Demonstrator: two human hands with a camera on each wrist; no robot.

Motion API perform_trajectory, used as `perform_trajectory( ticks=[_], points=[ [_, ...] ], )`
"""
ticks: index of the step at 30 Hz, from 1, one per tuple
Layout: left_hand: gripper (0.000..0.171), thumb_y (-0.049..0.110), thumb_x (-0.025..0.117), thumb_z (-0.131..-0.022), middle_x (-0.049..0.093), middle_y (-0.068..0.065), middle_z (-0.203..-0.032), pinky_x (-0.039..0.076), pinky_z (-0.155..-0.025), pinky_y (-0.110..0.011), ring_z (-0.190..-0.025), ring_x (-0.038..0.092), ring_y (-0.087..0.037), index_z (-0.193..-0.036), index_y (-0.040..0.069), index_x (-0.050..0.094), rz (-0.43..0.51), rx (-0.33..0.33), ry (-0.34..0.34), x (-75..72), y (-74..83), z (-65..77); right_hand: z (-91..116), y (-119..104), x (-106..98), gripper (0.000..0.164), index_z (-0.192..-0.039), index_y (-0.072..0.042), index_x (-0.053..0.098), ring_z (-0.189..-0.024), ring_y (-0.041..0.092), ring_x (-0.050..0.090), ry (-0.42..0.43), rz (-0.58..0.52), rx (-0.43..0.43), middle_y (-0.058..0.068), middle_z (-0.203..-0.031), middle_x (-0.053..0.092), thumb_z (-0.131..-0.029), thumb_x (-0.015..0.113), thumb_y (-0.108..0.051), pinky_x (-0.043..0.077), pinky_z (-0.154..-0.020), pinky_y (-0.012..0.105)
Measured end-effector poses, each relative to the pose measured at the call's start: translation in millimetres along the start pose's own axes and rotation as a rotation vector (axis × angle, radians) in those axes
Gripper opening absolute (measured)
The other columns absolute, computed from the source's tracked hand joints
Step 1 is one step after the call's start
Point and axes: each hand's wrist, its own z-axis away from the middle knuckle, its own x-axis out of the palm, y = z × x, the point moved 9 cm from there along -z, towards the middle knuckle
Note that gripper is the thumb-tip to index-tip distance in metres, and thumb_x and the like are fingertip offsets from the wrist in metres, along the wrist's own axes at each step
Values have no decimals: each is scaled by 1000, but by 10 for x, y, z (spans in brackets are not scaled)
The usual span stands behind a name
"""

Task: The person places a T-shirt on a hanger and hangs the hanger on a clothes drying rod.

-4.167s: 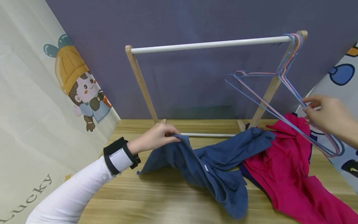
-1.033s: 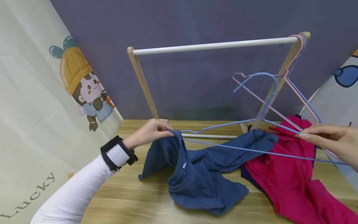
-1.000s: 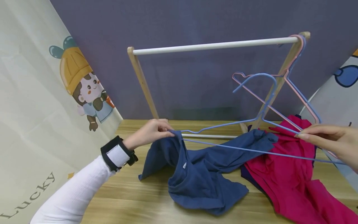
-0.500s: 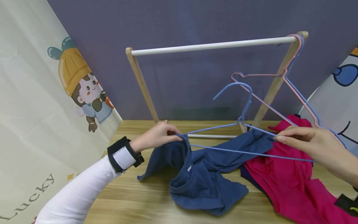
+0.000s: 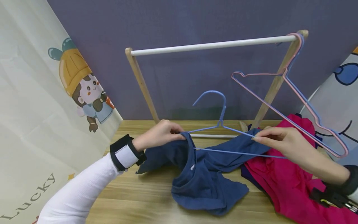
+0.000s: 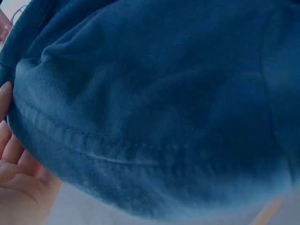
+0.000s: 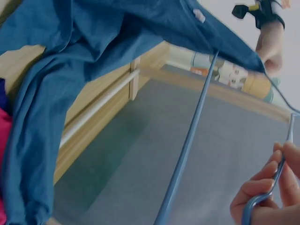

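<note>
My left hand (image 5: 165, 135) pinches the neck edge of a blue long-sleeved shirt (image 5: 207, 183) and lifts it off the table. With the thumb and fingers of my right hand (image 5: 282, 141) I grip the right shoulder of a blue wire hanger (image 5: 222, 112), its hook pointing up. The hanger's left end goes in through the shirt's neck opening and is hidden by the cloth. Fabric of the shirt (image 6: 154, 103) fills most of the left wrist view, my left hand (image 6: 23, 183) at its edge. In the right wrist view the hanger bar (image 7: 187, 145) runs into the shirt.
A small rack with a white rail (image 5: 209, 46) stands at the back. Pink and blue hangers (image 5: 302, 96) hang together at its right end. A crumpled magenta garment (image 5: 291, 180) lies at right, over a dark purple one (image 5: 251, 179). Wooden table boards (image 5: 128, 199) show in front.
One blue hanger has come off the rail into my right hand. It has moved left, its end sliding deeper into the shirt's neck. My left hand keeps its hold on the shirt.
</note>
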Motion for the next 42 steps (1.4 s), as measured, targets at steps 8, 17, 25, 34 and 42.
perform_trajectory(
  ticks=[8,17,25,34,42],
  points=[
    [9,10,63,-82,66,0,-78,40,-56,-18,-62,50,-2,-86,6,69,9,-18,10,38,71,-98,-90,-202,236,13,-90,-6,68,-68,5,54,19,-25,-65,-9,-78,62,-82,63,-14,43,-56,19],
    [10,11,62,-82,67,0,-80,42,-60,-18,-66,54,-3,-87,6,69,-4,-44,46,13,84,-150,-187,-261,400,18,-92,-5,68,-63,8,48,28,38,-63,4,-79,61,-81,64,-19,40,-52,21],
    [11,10,62,-82,67,-2,-81,44,-62,-18,-69,58,-4,-88,4,69,-34,-74,120,-32,56,-200,-310,-263,491,24,-94,-4,67,-66,14,49,-9,26,-27,7,-84,62,-83,62,-25,40,-55,23],
    [20,14,58,-86,67,-7,-93,46,-68,-21,-80,60,-11,-101,2,66,-20,-134,144,-70,-31,-208,-423,-310,497,22,-95,-6,67,-67,14,48,29,76,-84,6,-87,62,-84,60,-24,40,-56,22],
    [22,15,58,-86,67,-6,-94,46,-70,-23,-81,60,-13,-103,4,66,-27,-189,170,-112,-140,-229,-256,-892,604,27,-99,-3,63,-86,22,51,170,261,-441,8,-95,57,-73,70,-2,42,-70,36]
  ],
)
